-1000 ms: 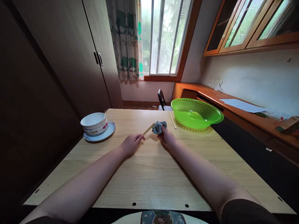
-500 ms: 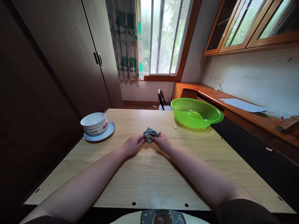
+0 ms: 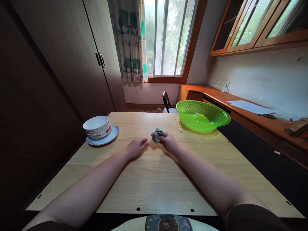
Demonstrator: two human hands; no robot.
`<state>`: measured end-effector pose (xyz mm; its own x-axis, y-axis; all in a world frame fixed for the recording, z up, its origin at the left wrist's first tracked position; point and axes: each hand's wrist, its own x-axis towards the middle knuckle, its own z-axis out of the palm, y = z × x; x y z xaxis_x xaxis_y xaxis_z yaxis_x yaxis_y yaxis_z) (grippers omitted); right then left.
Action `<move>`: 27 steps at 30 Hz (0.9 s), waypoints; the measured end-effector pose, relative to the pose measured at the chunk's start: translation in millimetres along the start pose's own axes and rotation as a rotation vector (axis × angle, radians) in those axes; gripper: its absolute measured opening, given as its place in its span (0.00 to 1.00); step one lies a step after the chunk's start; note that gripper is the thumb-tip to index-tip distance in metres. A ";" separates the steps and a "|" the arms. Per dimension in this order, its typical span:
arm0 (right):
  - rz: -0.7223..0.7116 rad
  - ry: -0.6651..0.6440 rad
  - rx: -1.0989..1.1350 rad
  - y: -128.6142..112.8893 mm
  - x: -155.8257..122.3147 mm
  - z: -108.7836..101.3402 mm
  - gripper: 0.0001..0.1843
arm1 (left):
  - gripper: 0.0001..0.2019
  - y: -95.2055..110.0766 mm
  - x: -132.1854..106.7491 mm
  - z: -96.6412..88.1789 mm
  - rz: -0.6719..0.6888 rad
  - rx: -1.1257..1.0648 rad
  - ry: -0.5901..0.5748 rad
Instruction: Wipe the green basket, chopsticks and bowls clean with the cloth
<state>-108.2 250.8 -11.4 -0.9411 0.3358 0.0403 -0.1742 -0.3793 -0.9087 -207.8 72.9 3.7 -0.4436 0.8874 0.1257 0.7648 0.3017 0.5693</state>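
Left hand (image 3: 136, 149): fingers gripping chopsticks (image 3: 150, 141) above the surface (image 3: 144, 183). Right hand (image 3: 169, 143): fingers clenched on cloth (image 3: 157, 134), meeting them. Wiping judged underway, unfinished; other chopsticks (image 3: 178, 123) lie beside the basin (image 3: 198, 123).

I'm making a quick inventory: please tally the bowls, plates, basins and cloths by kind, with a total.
Bowls, stacked: 3
Plate, under the stack: 1
Green basin: 1
Cloth, in the right hand: 1
Total: 6
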 end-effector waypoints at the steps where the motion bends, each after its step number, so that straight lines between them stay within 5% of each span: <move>1: 0.005 0.000 0.001 -0.8 0.6 -1.1 0.17 | 0.16 -1.3 0.4 -0.5 0.000 0.003 -0.001; 17: -0.092 0.249 0.059 -13.1 22.6 -37.4 0.13 | 0.16 -2.0 -5.4 -14.6 -0.104 0.180 0.118; 27: 0.028 0.005 -0.015 3.6 5.3 -9.4 0.17 | 0.14 1.9 -5.1 -13.3 0.001 0.277 0.139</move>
<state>-111.1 259.4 -18.4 -0.9440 0.3298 0.0127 -0.1436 -0.3757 -0.9156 -210.4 64.4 14.9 -0.4876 0.8374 0.2471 0.8552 0.4010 0.3285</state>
